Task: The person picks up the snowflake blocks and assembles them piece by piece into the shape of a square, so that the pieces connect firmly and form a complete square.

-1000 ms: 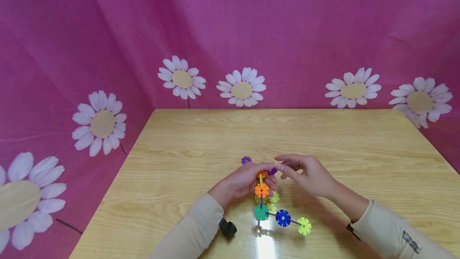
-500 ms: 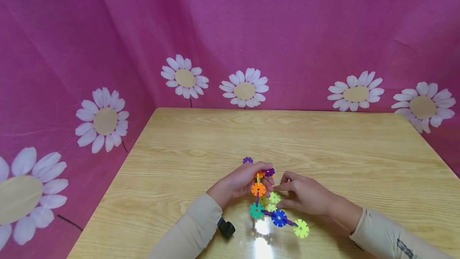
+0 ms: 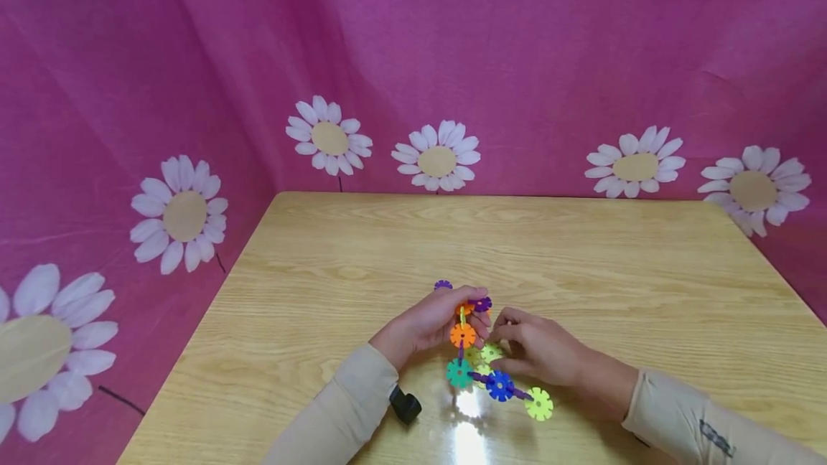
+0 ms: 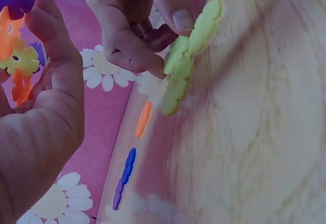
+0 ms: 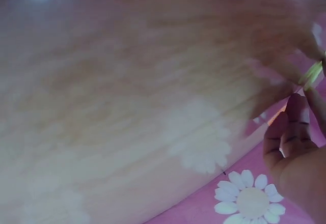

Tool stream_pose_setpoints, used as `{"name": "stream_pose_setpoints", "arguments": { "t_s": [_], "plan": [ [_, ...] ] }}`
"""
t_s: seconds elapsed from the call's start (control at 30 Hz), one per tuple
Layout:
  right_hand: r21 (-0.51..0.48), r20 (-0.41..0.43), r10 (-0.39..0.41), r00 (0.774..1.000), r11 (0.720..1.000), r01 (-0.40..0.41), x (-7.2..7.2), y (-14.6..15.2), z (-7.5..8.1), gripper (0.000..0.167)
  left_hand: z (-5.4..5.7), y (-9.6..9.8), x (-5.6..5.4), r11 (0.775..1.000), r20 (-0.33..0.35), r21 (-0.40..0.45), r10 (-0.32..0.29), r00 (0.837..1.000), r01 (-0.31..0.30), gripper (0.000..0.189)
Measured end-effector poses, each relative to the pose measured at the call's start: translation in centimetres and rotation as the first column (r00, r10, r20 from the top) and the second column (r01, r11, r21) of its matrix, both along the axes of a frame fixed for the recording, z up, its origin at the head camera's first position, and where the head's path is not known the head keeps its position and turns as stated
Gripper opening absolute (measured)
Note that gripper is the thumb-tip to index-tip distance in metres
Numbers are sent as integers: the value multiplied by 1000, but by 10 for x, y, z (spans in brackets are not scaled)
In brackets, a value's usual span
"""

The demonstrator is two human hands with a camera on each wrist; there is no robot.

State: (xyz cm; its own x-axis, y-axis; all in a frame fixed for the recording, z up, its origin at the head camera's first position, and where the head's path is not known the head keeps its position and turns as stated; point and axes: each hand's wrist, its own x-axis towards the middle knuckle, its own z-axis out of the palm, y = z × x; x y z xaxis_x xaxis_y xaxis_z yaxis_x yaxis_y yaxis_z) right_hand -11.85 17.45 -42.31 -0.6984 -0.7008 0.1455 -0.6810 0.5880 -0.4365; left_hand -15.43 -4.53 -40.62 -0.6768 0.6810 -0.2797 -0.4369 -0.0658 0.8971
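Note:
My left hand grips a chain of notched plastic discs between thumb and fingers. A purple disc shows at the thumb, and an orange disc hangs below it. Further along come a green disc, a blue disc and a yellow-green disc at the end, joined by purple discs seen edge-on. My right hand pinches one of several yellow-green discs grouped close over the table; its thumb and finger lie at their edges in the left wrist view.
On the wooden table, a purple disc lies beyond my left hand. An orange disc and a blue disc show in the left wrist view. A black device sits at the left wrist. Pink flowered cloth surrounds the table.
My right hand has left the purple disc by the left thumb and come down and nearer to the yellow-green discs. The left hand still holds the chain, shifted slightly left.

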Motion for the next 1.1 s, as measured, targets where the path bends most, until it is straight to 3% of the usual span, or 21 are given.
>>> {"name": "stream_pose_setpoints", "arguments": {
  "t_s": [0.23,0.37,0.5,0.6,0.77,0.87,1.1],
  "plan": [
    [53,-121,93,988,995,-87,-2,-3,3,32,0,-2,-2,1000,8,-2,22,1000,-22,41],
    [-10,-120,67,991,998,-69,-6,-2,3,30,0,-4,-3,1000,10,-7,30,999,-30,42],
    [-133,40,-5,999,991,10,-10,3,9,32,0,-5,-4,999,2,-14,32,999,-32,43],
    [-223,165,-56,985,970,92,-13,8,18,32,1,-5,-6,1000,4,-9,27,1000,-27,43],
    [-402,288,-118,950,886,232,-16,15,36,31,2,-4,-7,1000,12,-25,16,1000,-16,43],
    [-463,335,-97,937,849,254,-18,16,44,32,3,-4,-7,999,10,-42,16,1000,-15,44],
    [-461,363,-51,930,858,227,-17,15,48,31,5,-2,-6,1000,13,-28,12,1000,-11,42]
  ]
}}
